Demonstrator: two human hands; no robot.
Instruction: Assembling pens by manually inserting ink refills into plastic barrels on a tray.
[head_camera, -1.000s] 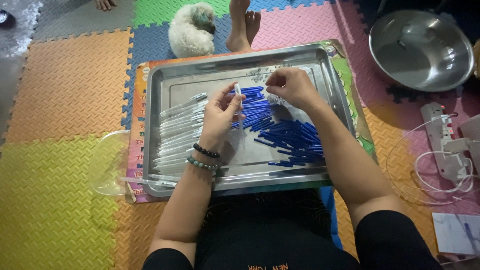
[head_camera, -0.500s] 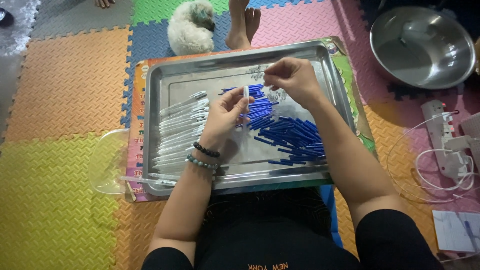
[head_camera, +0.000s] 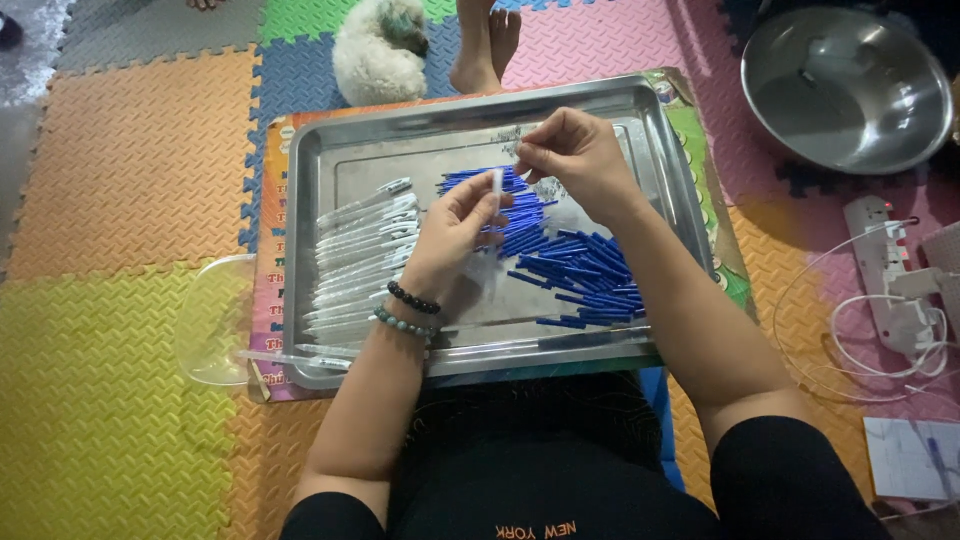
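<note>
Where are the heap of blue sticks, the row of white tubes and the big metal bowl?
Blue sticks (head_camera: 585, 268), head view, middle of the heap in the tray.
White tubes (head_camera: 362, 258), head view, middle of the row.
Metal bowl (head_camera: 850, 95), head view, its inner wall.

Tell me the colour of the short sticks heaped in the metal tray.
Blue. The sticks lie heaped in the right part of the tray, clearest in the head view.

The tray (head_camera: 340, 150) and bowl (head_camera: 850, 90) look like shiny smooth metal, the blue sticks (head_camera: 580, 265) like glossy plastic, the clear sleeves (head_camera: 360, 250) like thin glossy film, and the floor mats (head_camera: 130, 170) like matt, textured foam.
</note>
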